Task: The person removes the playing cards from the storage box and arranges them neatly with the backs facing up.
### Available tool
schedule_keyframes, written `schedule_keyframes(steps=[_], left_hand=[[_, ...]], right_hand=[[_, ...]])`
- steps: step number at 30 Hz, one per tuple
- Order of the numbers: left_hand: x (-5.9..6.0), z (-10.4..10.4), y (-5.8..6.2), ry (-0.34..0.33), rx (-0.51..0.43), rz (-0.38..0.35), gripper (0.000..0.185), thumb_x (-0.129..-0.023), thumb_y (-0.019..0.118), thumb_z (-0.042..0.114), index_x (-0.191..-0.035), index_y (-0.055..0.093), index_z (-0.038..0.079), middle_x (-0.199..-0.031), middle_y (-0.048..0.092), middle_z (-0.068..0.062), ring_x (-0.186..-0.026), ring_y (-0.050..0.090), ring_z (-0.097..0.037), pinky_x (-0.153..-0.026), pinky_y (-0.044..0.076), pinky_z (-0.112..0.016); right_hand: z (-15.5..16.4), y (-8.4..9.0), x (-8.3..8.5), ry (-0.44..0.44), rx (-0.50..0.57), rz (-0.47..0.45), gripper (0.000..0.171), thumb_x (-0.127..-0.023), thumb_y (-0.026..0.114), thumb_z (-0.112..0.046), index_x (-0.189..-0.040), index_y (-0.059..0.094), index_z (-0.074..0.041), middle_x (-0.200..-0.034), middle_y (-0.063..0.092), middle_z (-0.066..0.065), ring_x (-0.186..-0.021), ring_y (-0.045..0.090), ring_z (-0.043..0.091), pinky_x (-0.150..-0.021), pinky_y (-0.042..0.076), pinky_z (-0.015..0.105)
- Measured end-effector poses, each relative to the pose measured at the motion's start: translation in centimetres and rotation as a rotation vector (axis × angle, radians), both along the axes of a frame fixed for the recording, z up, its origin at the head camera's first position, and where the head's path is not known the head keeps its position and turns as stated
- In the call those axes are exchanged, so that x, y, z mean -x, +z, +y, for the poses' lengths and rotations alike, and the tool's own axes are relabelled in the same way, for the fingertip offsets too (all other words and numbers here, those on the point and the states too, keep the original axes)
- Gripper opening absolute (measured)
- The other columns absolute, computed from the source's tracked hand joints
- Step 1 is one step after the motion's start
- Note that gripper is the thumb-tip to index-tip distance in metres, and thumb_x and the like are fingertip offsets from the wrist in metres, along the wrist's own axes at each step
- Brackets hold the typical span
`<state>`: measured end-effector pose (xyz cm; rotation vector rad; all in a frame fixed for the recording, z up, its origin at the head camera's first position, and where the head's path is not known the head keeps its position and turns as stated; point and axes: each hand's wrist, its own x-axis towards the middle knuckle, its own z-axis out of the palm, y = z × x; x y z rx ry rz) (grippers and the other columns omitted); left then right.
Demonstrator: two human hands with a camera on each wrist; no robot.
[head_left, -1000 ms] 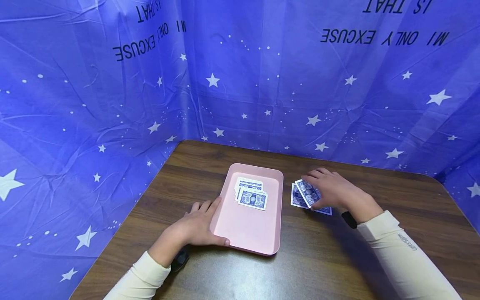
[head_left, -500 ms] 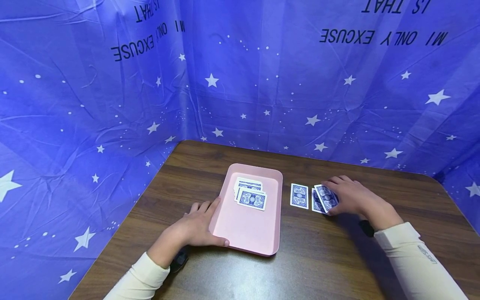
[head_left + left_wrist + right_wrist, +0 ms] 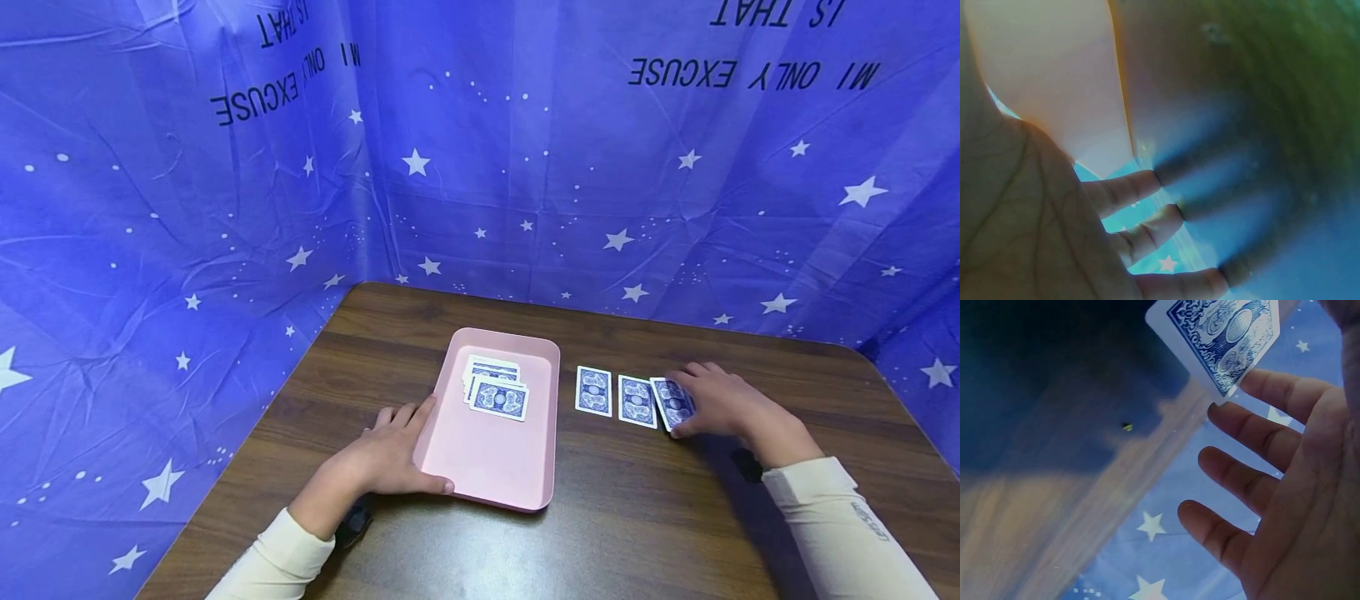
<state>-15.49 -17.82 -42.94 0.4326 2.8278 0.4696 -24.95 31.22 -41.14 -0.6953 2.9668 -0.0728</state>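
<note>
My right hand (image 3: 723, 402) pinches a blue-backed playing card (image 3: 672, 403) between thumb and fingers, at the right end of a row. In the right wrist view the card (image 3: 1225, 337) stands tilted at the index fingertip, with the other fingers spread. Two more face-down cards lie to its left, a middle card (image 3: 637, 402) and an end card (image 3: 594, 392). My left hand (image 3: 386, 458) rests against the left side of a pink tray (image 3: 517, 496), its thumb at the near corner. In the left wrist view, straight fingers (image 3: 1147, 228) touch the table.
Inside the tray, an overlapping pile of face-down cards (image 3: 498, 400) lies toward the far end. The wooden table (image 3: 600, 533) ends at a blue star-patterned curtain (image 3: 480, 167) behind and on both sides.
My right hand has moved to the right along the table with a card. The overlapping cards there now lie spread out in a row. The left hand stays at the tray.
</note>
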Motion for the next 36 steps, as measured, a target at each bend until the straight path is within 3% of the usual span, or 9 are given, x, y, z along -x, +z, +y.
schedule_keyframes(steps=[14,30,36], left_hand=[[0.2,0.2,0.0,0.002,0.003,-0.011,0.132,-0.06,0.071,0.081,-0.16,0.016,0.014,-0.15,0.038,-0.018,-0.132,0.034,-0.044,-0.093,0.036,-0.074],[0.1,0.7,0.0,-0.017,-0.027,0.0,0.132,-0.061,0.072,0.08,-0.16,0.017,0.014,-0.148,0.04,-0.019,-0.129,0.037,-0.044,-0.092,0.037,-0.074],[0.0,0.4,0.2,-0.005,-0.018,0.001,0.133,-0.06,0.072,0.081,-0.16,0.017,0.013,-0.149,0.039,-0.019,-0.128,0.037,-0.045,-0.091,0.037,-0.074]], right_hand=[[1.4,-0.3,-0.7,-0.158,-0.031,-0.103,0.094,-0.064,0.084,-0.058,-0.131,0.058,0.003,-0.128,0.052,0.034,-0.117,0.045,0.054,-0.088,0.038,0.072],[1.6,-0.3,-1.2,-0.214,-0.036,-0.132,0.096,-0.066,0.084,-0.06,-0.134,0.056,0.003,-0.132,0.048,0.035,-0.122,0.04,0.056,-0.09,0.034,0.076],[1.0,0.0,-1.2,-0.201,-0.011,-0.103,0.092,-0.068,0.084,-0.056,-0.133,0.057,0.003,-0.131,0.051,0.033,-0.121,0.042,0.054,-0.091,0.036,0.072]])
